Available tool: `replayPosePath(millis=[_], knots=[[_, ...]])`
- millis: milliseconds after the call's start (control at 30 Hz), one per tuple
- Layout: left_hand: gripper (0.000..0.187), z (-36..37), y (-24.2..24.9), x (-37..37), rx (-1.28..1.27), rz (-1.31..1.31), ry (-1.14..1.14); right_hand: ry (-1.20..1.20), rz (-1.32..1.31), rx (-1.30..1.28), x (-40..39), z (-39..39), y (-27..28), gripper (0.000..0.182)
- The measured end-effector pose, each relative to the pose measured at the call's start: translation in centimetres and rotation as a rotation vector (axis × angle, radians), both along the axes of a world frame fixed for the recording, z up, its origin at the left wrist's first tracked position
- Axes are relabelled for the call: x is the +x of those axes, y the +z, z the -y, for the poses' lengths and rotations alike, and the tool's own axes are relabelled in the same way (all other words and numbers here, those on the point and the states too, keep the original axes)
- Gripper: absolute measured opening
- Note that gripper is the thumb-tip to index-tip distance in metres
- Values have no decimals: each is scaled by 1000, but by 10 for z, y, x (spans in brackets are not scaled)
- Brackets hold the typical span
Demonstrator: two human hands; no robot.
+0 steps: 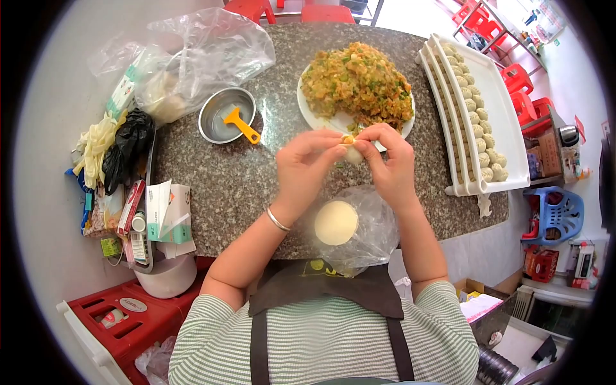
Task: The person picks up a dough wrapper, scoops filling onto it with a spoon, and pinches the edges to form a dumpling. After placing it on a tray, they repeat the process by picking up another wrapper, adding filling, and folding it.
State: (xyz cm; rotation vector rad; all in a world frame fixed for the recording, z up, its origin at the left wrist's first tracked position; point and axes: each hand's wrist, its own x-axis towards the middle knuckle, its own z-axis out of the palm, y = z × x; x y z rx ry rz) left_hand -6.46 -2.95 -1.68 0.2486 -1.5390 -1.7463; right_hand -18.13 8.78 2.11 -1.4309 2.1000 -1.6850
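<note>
Over the near edge of the filling plate, my left hand [305, 168] and my right hand [389, 165] pinch a small filled bun [353, 154] from both sides. A bit of orange filling shows at its top, between the fingertips. Behind it, a heap of chopped filling [359, 83] with green flecks covers most of a white plate [309, 115]. Nearer my body, a round pale stack of dough wrappers [336, 222] lies on a clear plastic bag [378, 224]. To the left stands a steel bowl [215, 128] with an orange-yellow scraper [242, 125] in it, its handle over the rim.
Stacked white trays [513, 128] with rows of pleated buns [478, 122] stand along the table's right side. At the left are a large plastic bag [205, 58], a black bag [131, 144] and tissue boxes [170, 208]. Red stools [516, 78] stand beyond the speckled table [224, 186].
</note>
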Motion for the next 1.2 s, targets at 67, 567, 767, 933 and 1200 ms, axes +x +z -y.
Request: replayPosePath(millis=[67, 567, 767, 933, 1200], knots=[[20, 2, 0, 1, -130, 52, -24, -7, -4, 6, -1, 1, -1, 8], [18, 1, 2, -1, -47, 146, -76, -8, -90, 7, -9, -3, -1, 9], [13, 0, 4, 0, -191, 112, -50, 108, -59, 114, -15, -4, 5, 8], [11, -6, 13, 2, 51, 147, -19, 21, -188, 38, -7, -4, -2, 7], [12, -4, 5, 3, -203, 126, 59, -83, -98, -21, 6, 1, -3, 6]])
